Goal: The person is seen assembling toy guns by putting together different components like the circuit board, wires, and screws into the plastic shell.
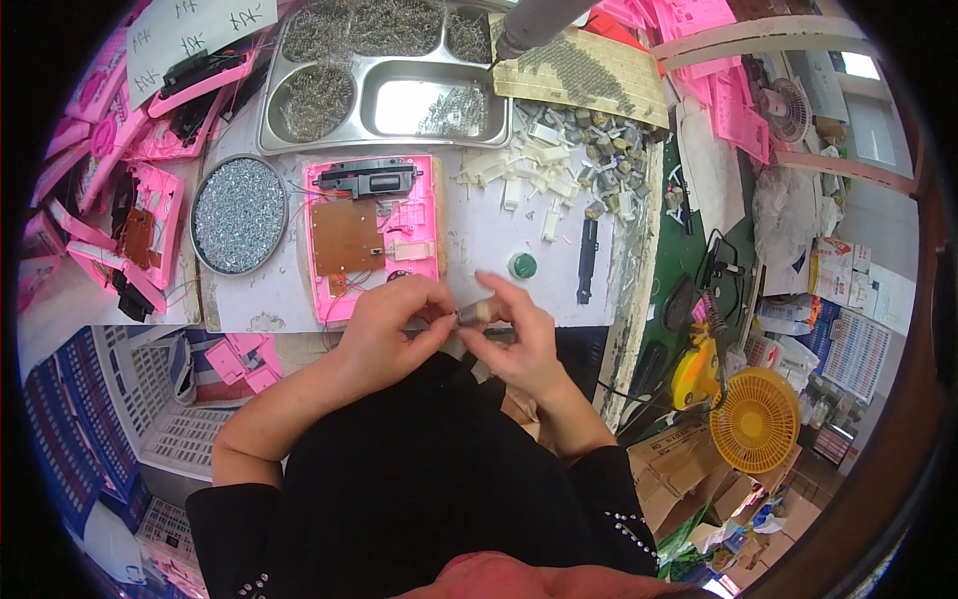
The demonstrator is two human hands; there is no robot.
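My right hand (521, 337) holds a small cylindrical part (475, 313), grey and cream, that looks like a little motor, between thumb and fingers. At its left end my left hand (404, 324) is closed in a pinch; what those fingertips grip is too small to make out. Just beyond my hands lies an open pink plastic housing (321, 285) on the table. Inside it sit a brown circuit board (342, 240), a long black part (366, 178) and a white block (411, 250). A small green-topped pot (522, 266) stands past my right hand.
A round tin of small silvery screws (239, 215) stands left of the housing. Behind is a steel compartment tray (384, 142) with springy metal bits. White plastic parts (514, 170) and small motors (619, 150) are heaped at right, near a black strip (587, 262). Pink housings (150, 230) crowd the left.
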